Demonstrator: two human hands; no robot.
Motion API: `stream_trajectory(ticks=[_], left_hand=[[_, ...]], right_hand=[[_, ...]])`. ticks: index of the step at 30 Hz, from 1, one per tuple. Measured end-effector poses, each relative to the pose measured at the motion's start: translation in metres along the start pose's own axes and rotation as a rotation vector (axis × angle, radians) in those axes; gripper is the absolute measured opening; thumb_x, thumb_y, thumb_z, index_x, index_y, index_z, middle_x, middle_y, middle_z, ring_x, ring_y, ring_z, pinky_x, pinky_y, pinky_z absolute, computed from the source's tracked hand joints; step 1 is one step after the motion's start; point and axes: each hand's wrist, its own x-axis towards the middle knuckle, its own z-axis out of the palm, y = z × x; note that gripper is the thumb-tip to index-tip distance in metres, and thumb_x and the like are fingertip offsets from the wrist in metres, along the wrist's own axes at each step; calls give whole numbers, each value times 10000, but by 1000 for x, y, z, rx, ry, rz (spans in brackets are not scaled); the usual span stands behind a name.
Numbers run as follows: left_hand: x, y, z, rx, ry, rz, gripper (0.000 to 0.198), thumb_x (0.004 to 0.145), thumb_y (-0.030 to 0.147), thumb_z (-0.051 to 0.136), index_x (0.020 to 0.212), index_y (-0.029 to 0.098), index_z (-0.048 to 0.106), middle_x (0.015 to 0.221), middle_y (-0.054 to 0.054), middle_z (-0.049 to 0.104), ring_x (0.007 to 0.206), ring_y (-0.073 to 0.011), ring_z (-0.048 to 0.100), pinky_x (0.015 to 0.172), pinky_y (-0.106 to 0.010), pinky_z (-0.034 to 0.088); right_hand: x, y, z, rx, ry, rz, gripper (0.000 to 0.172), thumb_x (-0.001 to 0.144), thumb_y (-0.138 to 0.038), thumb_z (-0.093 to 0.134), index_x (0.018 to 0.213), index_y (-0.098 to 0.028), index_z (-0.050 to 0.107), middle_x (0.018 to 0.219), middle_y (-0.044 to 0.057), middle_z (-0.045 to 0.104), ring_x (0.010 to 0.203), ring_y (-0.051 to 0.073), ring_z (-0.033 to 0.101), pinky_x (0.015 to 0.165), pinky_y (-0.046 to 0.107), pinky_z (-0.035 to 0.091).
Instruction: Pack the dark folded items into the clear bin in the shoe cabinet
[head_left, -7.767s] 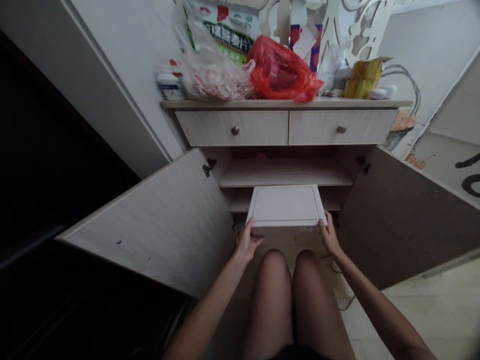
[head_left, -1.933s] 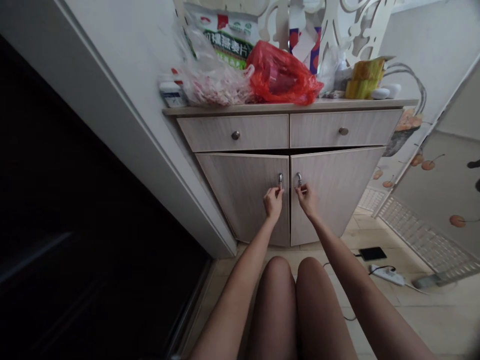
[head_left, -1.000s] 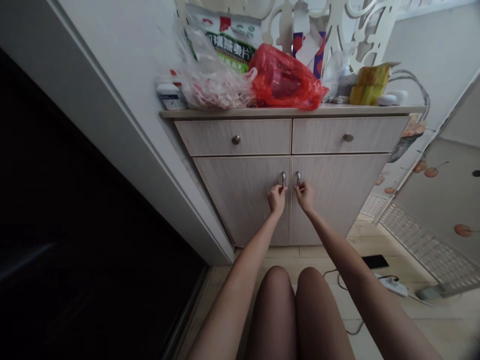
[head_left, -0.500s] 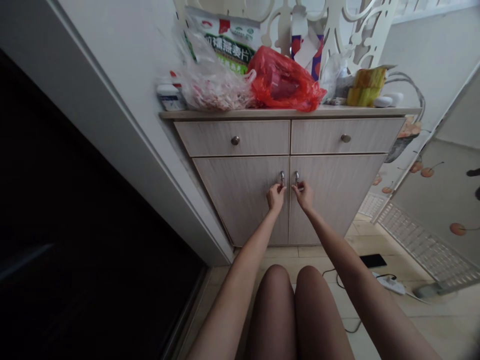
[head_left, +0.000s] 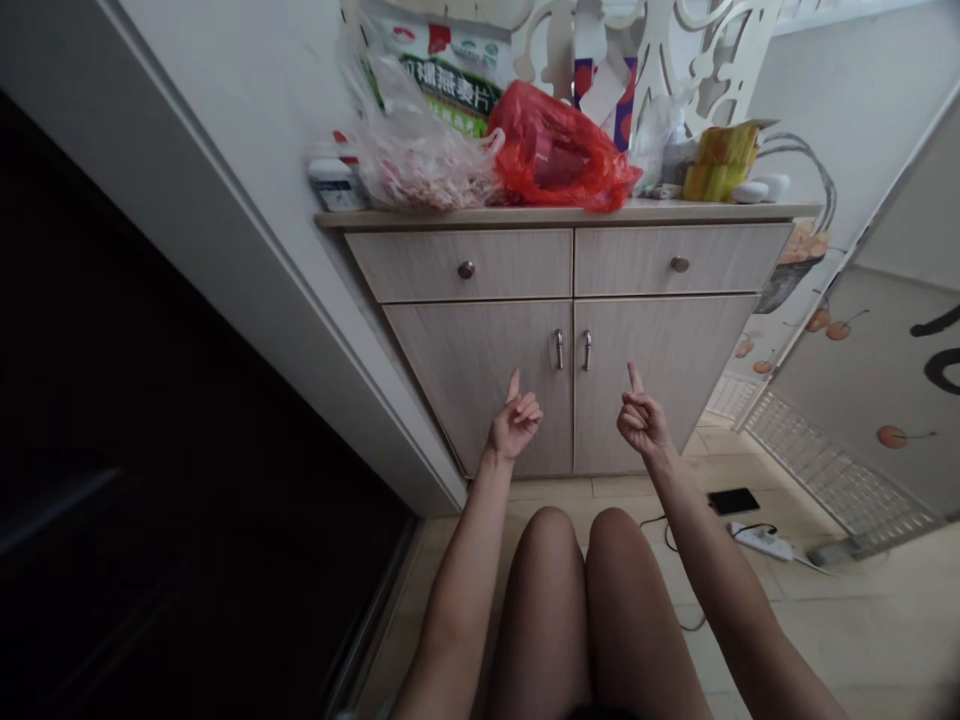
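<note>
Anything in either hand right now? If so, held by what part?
Nothing held: the left hand and right hand are both empty, raised apart from the cabinet door handles.

The cabinet doors (head_left: 480,385) are showing a smooth, matt wood-grain finish, the door handles (head_left: 559,349) are gleaming like polished metal, and the red plastic bag (head_left: 555,150) is looking thin, crinkled and glossy.

The cabinet's inside is hidden by its shut doors (head_left: 457,385) at 12 o'clock; the printed bag (head_left: 442,85) above is cut off by the top edge.
</note>
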Motion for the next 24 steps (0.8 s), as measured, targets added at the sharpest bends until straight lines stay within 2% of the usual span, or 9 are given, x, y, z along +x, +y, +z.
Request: stream_trajectory(ticks=[2, 5, 10, 14, 16, 18, 21, 23, 24], left_hand=[[-9, -8, -1, -16, 26, 74, 419, 981, 317, 590, 1399, 337, 591, 645, 92, 262, 475, -73, 219, 556, -205, 380], [-14, -22, -2, -25, 64, 130, 380, 996, 395, 554, 1365, 334, 621, 655, 83, 219, 488, -96, 180, 568, -228, 383], [-18, -38, -1, -30, 53, 110, 399, 990, 418, 549, 1375, 336, 616, 652, 80, 212, 496, -104, 190, 598, -241, 396], [-17, -38, -4, 22, 12, 73, 460, 963, 394, 610, 1420, 351, 575, 641, 93, 244, 478, -84, 216, 580, -225, 389], [-8, -36, -5, 103, -23, 31, 549, 929, 365, 665, 1461, 340, 534, 631, 102, 299, 475, -74, 273, 596, -228, 405], [11, -32, -1, 247, 8, -6, 585, 893, 309, 703, 1455, 277, 544, 622, 100, 384, 495, -77, 373, 628, -244, 433], [50, -30, 14, 610, 286, 73, 468, 871, 231, 700, 1329, 173, 630, 656, 40, 544, 626, -135, 568, 727, -296, 492], [77, -31, 29, 858, 444, 207, 407, 860, 205, 701, 1259, 141, 648, 800, -47, 666, 834, -203, 669, 848, -343, 511], [89, -34, 36, 950, 468, 262, 402, 855, 197, 704, 1248, 134, 642, 913, -96, 705, 955, -233, 684, 912, -363, 506]], right_hand=[[-6, 6, -5, 52, -18, -3, 741, 808, -184, 642, 1499, -388, 471, 540, -150, 125, 385, 63, 108, 379, 147, 136], [-8, 19, -11, 82, -13, 1, 741, 794, -193, 666, 1486, -394, 490, 534, -155, 126, 387, 59, 85, 373, 142, 106], [-10, 29, -13, 69, -16, -9, 694, 807, -212, 647, 1462, -392, 509, 521, -161, 131, 384, 61, 74, 383, 148, 80], [-5, 25, -12, -60, 23, -47, 590, 830, -309, 637, 1414, -337, 557, 521, -156, 238, 388, 67, 147, 405, 164, 158], [5, 23, -12, -225, 115, -79, 561, 840, -408, 603, 1388, -292, 576, 564, -125, 401, 413, 80, 253, 432, 186, 253], [23, 20, -12, -525, 255, -156, 550, 824, -474, 591, 1322, -242, 620, 683, -55, 566, 489, 103, 407, 501, 226, 371], [59, 19, -8, -1069, 380, -386, 473, 805, -469, 610, 1167, -176, 686, 929, 94, 689, 751, 195, 605, 725, 340, 508], [87, 23, -3, -1286, 371, -524, 462, 829, -454, 588, 1170, -153, 670, 1065, 170, 694, 933, 267, 639, 879, 425, 510], [100, 26, 0, -1333, 355, -556, 469, 847, -449, 572, 1196, -146, 649, 1099, 191, 691, 986, 290, 642, 921, 452, 501]])
